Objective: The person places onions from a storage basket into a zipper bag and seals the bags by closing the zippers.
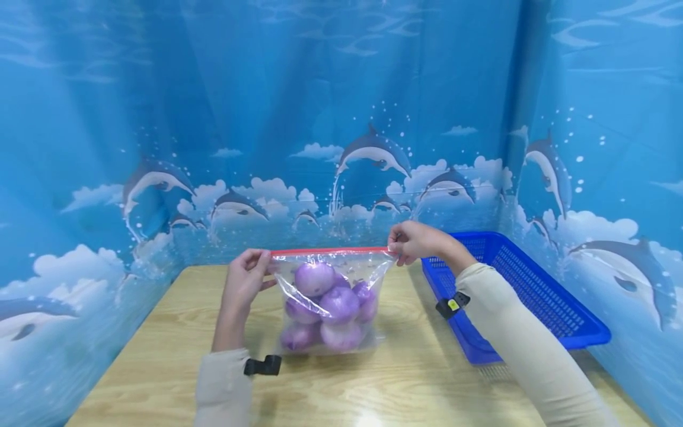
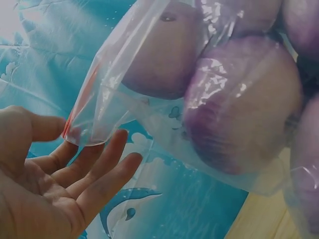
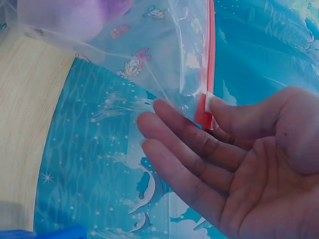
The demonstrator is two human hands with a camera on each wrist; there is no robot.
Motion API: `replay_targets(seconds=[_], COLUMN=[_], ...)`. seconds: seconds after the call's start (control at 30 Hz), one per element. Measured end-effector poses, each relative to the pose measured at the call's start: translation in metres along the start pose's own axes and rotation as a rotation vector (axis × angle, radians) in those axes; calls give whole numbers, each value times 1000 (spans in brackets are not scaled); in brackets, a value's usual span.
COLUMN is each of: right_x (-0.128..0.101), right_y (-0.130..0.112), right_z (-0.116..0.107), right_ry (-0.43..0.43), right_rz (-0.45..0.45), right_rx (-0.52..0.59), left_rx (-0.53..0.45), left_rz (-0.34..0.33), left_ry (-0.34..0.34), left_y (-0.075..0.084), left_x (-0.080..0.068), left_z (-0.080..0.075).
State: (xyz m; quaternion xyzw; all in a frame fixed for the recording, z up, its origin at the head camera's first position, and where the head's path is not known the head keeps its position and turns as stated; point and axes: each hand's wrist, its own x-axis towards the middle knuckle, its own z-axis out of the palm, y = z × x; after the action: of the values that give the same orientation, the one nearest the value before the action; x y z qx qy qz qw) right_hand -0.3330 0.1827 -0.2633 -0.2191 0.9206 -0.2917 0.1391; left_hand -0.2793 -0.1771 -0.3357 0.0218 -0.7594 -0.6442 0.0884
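A clear zip bag (image 1: 341, 261) with a red seal strip stands upright over the table, holding several purple onions (image 1: 340, 304). My left hand (image 1: 246, 279) pinches the strip's left end between thumb and forefinger. At the opposite top corner my right hand (image 1: 418, 242) pinches the strip's other end. In the left wrist view, the left hand's (image 2: 60, 174) other fingers spread loosely beside the bag's corner, with onions (image 2: 244, 104) close by behind the plastic. The right wrist view shows the right thumb (image 3: 239, 119) against the red strip (image 3: 209, 64); small cartoon prints mark the plastic.
A blue perforated basket (image 1: 464, 332) stands at the table's right side, partly behind my right forearm. The wooden table (image 1: 176, 344) has a curtain (image 1: 320, 89) printed with dolphins around its back and sides. Black straps with small devices sit at both wrists.
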Motion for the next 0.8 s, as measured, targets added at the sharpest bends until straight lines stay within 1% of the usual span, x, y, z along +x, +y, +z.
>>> replay_targets(seconds=[0.17,0.27,0.4,0.53,0.67,0.8], right_x=[1,2,2,4,5,4], right_y=[2,5,6,8,14,20], right_z=[5,8,10,13,21,40], right_ry=[36,61,88,119,172,257], right_rz=[26,50,76,80,59,27], right_rx=[43,66,97,137,226,346], left_rx=[28,41,74,97,116,135], left_rz=[-3,-7,1,1,-13,-14], left_ry=[-110,-164,-211,-248,-290,-355], left_y=[-6,-9,-12,-16,-19,-23], left_x=[2,2,3,4,4,3], left_z=[1,0,1,3,3,2])
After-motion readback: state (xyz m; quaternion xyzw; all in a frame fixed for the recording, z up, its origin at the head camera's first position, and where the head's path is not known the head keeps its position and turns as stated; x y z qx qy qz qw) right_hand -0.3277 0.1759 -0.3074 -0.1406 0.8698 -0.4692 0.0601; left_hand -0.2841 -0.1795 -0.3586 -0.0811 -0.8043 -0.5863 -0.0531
